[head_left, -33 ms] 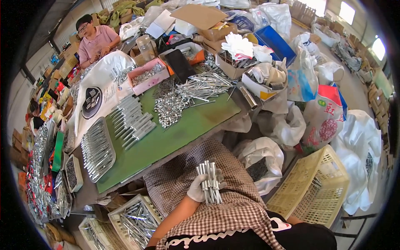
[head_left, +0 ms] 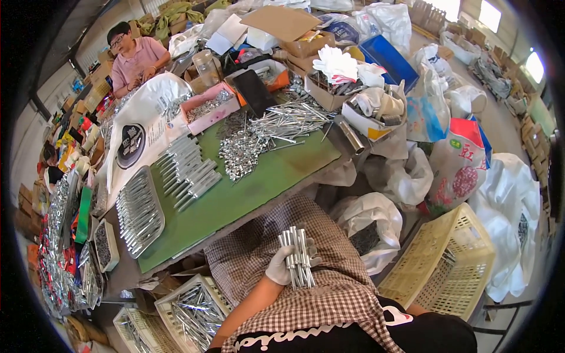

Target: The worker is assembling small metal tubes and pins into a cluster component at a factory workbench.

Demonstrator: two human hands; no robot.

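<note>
Left hand, in a thin whitish glove, is closed around a bundle of slim silver metal rods, fingertips showing on the bundle's far side; rods stand roughly lengthwise above the brown-and-white checked cloth apron, short of the table. Right hand hidden, so its grip cannot be told; a patch of right arm shows beside the apron. Beyond the lap, a flat green work surface. On its left, a shallow grey metal tray lined with silver bolts; just right of that, stepped rows of silver tubular fasteners. Farther in, a mound of small silver nuts touches a tangle of long loose silver rods. A pink open box of small metal parts and a dark flat slab crowd the far edge. White printed sack spreads along the far left. Right of the lap, an open white woven sack and a pale-yellow slatted plastic crate hem in that side; near left, a cream plastic crate full of rods. Far left, a co-worker in a pink shirt.
</note>
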